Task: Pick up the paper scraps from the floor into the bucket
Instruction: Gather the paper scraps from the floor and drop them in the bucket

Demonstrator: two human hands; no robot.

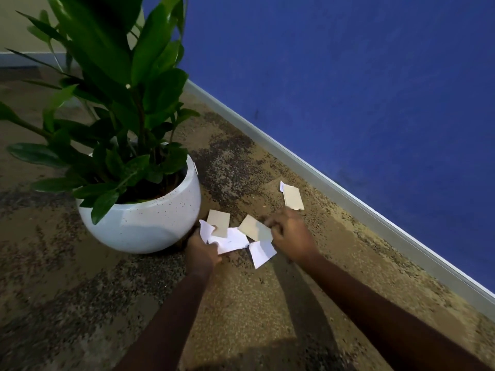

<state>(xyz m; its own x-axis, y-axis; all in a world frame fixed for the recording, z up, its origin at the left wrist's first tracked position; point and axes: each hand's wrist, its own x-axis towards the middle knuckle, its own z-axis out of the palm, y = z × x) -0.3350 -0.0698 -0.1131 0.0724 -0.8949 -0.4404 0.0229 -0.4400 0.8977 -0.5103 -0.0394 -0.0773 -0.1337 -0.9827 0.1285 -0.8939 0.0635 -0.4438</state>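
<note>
One blue wall (348,76): the biggest thing here. It runs along the far side, with a grey strip (348,188) at its foot.
Floor (241,303): brown, speckled carpet. All the paper lies on it, close to the wall and the pot.
Plant (120,89): tall, with dark green leaves that hang out over its pot.
White pot (139,223): round and heavy-looking. It sits just beside the paper, so I think the hands must work around it and not bump it.
Right hand (292,236): reaches down to the tan scrap (253,228). Its fingers are bent onto the edge of it, most likely to lift it. They are blurry, so I cannot tell if they have hold of it yet.
Left hand (202,251): its fingers pinch the crumpled white scrap (230,241), which sticks up out of the hand. I think it is held this way so more pieces can be added.
Paper scraps (261,253): a small heap of white and tan pieces between the two hands. One tan card (219,222) lies right next to the pot.
Far scrap (293,196): tan, lying alone nearer the wall, apart from the heap. No hand touches it.
Bucket: not in view, so most of the job looks undone.
</note>
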